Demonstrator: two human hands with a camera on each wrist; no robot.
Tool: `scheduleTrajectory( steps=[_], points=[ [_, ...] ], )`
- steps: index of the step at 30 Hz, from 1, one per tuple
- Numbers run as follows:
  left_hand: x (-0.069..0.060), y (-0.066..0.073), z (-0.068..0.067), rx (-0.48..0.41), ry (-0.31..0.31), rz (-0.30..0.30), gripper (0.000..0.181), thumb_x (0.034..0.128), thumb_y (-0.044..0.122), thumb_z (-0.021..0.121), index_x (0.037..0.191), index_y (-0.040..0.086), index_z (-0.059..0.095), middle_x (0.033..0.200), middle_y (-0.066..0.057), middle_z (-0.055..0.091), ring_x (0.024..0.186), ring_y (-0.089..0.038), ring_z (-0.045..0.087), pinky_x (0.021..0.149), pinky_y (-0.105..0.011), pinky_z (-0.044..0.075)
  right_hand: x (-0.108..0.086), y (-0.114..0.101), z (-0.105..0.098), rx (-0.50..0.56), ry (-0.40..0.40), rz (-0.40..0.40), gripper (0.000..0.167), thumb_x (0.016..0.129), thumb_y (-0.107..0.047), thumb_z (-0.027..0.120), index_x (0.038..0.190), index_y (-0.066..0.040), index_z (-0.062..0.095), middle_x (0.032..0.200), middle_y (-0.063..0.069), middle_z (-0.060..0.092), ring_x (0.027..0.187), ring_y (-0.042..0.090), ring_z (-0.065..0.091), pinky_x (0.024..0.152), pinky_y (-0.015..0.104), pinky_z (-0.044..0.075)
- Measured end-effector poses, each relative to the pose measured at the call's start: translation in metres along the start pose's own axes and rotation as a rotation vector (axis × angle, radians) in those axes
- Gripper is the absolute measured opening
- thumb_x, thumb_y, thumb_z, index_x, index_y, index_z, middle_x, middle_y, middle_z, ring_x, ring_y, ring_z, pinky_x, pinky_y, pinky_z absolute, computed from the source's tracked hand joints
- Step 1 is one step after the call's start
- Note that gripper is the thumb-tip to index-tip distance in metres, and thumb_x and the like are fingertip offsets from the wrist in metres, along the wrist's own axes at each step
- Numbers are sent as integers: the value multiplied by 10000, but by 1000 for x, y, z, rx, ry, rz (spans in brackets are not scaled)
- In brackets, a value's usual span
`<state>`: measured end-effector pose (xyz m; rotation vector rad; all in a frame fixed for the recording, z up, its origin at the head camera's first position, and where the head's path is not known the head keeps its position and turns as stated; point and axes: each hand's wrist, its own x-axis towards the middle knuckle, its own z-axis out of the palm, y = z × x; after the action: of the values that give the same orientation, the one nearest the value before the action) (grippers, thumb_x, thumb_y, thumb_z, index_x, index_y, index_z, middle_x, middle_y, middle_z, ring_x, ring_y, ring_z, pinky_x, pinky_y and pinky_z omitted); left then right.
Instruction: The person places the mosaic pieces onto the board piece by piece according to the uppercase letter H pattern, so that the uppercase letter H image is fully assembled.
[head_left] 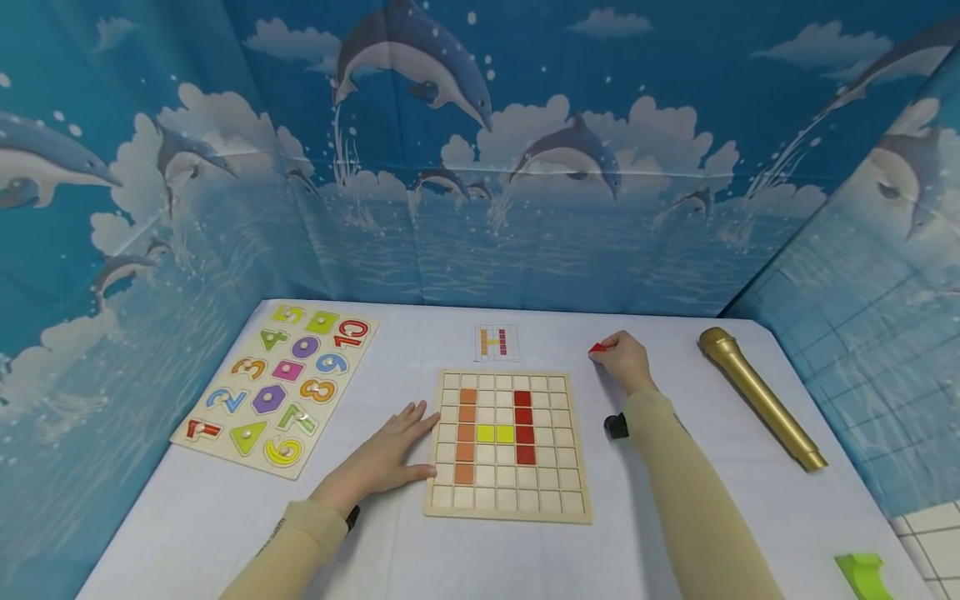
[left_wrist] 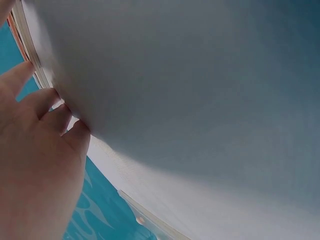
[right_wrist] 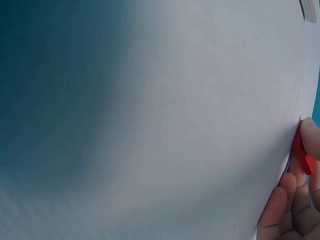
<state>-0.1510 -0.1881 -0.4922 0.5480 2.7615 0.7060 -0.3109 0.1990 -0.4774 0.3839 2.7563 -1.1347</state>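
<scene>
A square wooden grid board (head_left: 551, 503) lies in the middle of the table. On it stand a column of several orange tiles (head_left: 466, 433), two yellow tiles (head_left: 496, 433) and a column of several red tiles (head_left: 524, 427). My left hand (head_left: 390, 450) touches the board's left edge with its fingers spread; the left wrist view shows these fingers (left_wrist: 42, 102) too. Right of the board and farther back, my right hand (head_left: 628, 360) pinches a red tile (right_wrist: 301, 150) between thumb and fingers. A small pattern card (head_left: 510, 354) with a similar coloured design lies behind the board.
A number-and-shape puzzle board (head_left: 247, 396) lies on the left. Toward the right edge rests a gold microphone-shaped object (head_left: 757, 396). A green block (head_left: 862, 575) is at the near right corner. Behind the table hangs a dolphin-print curtain (head_left: 480, 242).
</scene>
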Motion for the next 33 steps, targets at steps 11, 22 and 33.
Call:
scheduleTrajectory(
  steps=[11,22,33],
  points=[
    [0,-1,2,9,-2,5,814,852,430,740,1520,130,386,1620,-170,252,1510,-366,199,1233,-519,227,-3,2,-5,77,-32,25,379,917,-189,698,1193,18,540,1229,233,563,1016,297,549,822,360,504],
    [0,0,0,9,-10,-15,816,849,417,747,1524,144,380,1626,-147,249,1517,-341,191,1236,-506,230,-12,1,-19,199,-77,59,470,939,-267,675,1305,-22,510,1250,175,557,1059,246,566,890,334,524],
    [-1,-1,0,16,-17,4,817,861,425,732,1529,128,367,1623,-175,233,1513,-365,185,1239,-508,210,-71,-8,-12,381,-249,-129,437,919,-266,712,1233,-12,544,1006,0,698,920,113,708,989,416,555]
  ],
)
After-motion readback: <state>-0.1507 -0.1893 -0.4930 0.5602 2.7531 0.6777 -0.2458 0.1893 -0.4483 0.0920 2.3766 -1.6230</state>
